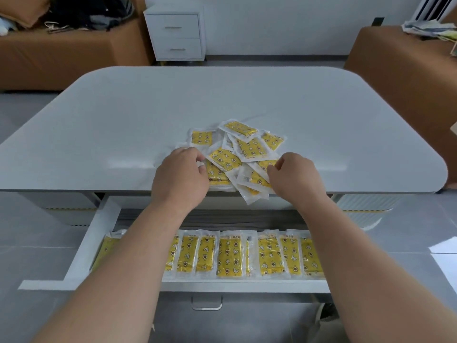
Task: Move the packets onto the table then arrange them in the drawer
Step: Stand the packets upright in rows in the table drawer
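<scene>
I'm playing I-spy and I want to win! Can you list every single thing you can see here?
table: one, white, middle
pile: about ten packets, yellow in clear wrap, table's near edge
drawer: one, white, pulled open under the table
row: at least nine packets, yellow, side by side in the drawer, some hidden by arms
handle: one, metal, drawer front
cabinet: one, white, back wall
left sofa: one, brown, far left
clutter: one heap, dark, on left sofa
right sofa: one, brown, far right
papers: one stack, pale, on right sofa
left grip: one, bare, pinching the pile's left side
right grip: one, bare, pinching the pile's right side
</scene>
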`<state>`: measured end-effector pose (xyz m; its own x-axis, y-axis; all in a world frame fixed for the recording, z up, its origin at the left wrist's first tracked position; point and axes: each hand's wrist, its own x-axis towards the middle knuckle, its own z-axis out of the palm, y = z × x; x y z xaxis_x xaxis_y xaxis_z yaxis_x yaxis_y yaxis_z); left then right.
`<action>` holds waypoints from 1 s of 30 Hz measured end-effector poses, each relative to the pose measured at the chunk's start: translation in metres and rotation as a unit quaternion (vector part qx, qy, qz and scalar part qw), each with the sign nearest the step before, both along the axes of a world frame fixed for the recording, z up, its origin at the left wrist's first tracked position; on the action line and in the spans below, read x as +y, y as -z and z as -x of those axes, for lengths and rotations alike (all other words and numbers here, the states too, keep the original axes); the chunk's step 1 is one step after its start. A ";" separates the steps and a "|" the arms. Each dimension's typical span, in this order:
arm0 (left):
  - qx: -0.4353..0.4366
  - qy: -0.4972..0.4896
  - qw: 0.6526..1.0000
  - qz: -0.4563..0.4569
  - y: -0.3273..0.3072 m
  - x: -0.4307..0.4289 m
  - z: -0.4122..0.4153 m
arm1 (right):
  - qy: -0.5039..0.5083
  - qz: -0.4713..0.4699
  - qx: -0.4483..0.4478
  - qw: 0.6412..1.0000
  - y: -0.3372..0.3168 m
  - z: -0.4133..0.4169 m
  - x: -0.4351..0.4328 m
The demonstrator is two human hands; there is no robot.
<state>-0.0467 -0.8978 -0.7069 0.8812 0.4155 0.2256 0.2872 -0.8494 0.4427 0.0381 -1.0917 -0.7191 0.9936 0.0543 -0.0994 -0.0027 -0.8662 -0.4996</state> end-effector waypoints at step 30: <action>0.053 -0.110 0.991 -0.057 0.021 0.035 -0.023 | -0.009 0.032 -0.052 0.998 0.014 -0.019 0.042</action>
<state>-0.0242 -0.8625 -0.7283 0.7932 0.5774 0.1935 0.5107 -0.8038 0.3050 0.0574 -1.0502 -0.7331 0.9976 0.0699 -0.0004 0.0626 -0.8959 -0.4398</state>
